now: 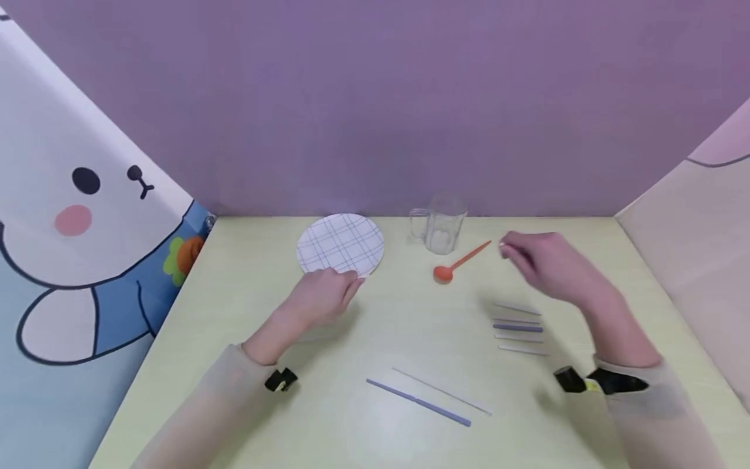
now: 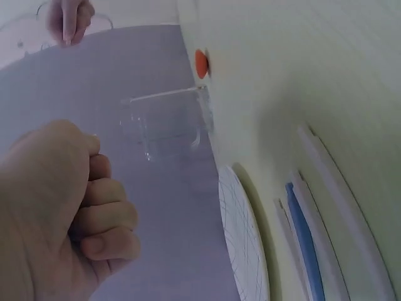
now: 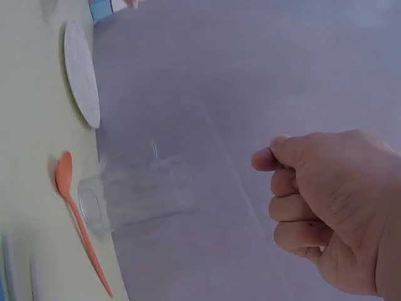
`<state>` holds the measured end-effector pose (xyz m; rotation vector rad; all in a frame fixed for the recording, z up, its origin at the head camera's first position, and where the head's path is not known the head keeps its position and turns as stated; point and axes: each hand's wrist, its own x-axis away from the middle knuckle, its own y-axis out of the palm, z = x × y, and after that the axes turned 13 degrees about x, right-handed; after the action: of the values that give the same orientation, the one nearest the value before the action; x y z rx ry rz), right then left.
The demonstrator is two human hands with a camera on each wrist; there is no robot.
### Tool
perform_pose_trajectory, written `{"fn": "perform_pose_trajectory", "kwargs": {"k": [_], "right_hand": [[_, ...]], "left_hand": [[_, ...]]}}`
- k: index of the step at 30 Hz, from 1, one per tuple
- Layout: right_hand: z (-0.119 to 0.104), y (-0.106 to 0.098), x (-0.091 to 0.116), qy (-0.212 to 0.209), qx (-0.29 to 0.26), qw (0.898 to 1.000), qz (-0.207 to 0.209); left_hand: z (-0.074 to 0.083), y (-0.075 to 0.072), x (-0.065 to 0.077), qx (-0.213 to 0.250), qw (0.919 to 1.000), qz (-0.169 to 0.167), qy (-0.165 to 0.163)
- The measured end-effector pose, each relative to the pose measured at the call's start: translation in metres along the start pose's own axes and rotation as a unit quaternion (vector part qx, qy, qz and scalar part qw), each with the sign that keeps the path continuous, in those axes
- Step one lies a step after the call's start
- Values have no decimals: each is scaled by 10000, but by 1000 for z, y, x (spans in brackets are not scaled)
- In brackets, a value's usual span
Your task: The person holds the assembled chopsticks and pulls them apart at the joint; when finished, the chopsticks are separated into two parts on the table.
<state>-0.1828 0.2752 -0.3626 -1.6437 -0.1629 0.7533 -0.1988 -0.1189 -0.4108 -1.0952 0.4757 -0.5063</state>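
Observation:
In the head view my left hand [image 1: 324, 295] is raised by the near edge of a round white plate [image 1: 340, 244] with a blue grid pattern. Its fingers are curled, thumb and forefinger pinching something thin and white, mostly hidden. My right hand [image 1: 541, 260] hovers above the table at the right, also curled, with a small white tip at its pinched fingertips. What the two white pieces are I cannot tell. Beside the right hand lies an orange spoon [image 1: 443, 273], and behind that stands a clear glass mug [image 1: 444, 228], its handle to the left.
Several short thin sticks [image 1: 518, 328], one blue and the others pale, lie in a row below the right hand. Nearer the front are a long blue stick [image 1: 418, 400] and a thin white stick [image 1: 442, 391]. A purple wall [image 1: 375, 111] closes off the table's back.

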Motion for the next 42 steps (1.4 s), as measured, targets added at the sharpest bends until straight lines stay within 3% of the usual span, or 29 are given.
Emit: {"fn": "perform_pose_trajectory", "kwargs": {"k": [6, 13, 17, 21, 25, 29, 35, 42], "right_hand": [[11, -3, 19, 99, -149, 9997, -181], [9, 10, 40, -299, -794, 9942, -656], [9, 16, 54, -571, -1018, 9892, -887], [7, 17, 66, -543, -1186, 9823, -1346], [6, 22, 74, -408, -1456, 9721, -1793], [3, 29, 83, -400, -1646, 9654, -1982], [-1, 39, 93, -337, -1650, 9598, -2244], [-4, 42, 99, -320, -1706, 9574, -2307]], "left_hand": [[-8, -2, 3, 461, 9989, -89, 90], [-17, 3, 28, 886, 9942, -554, 245], [-26, 4, 43, 897, 9931, -597, 459], [-32, 5, 59, 897, 9921, -584, 653], [-36, 7, 71, 1179, 9887, -689, 611], [-38, 9, 78, 1480, 9824, -969, 606], [-40, 9, 82, 1579, 9770, -1396, 331], [-45, 10, 83, 1610, 9747, -1544, 131]]}}
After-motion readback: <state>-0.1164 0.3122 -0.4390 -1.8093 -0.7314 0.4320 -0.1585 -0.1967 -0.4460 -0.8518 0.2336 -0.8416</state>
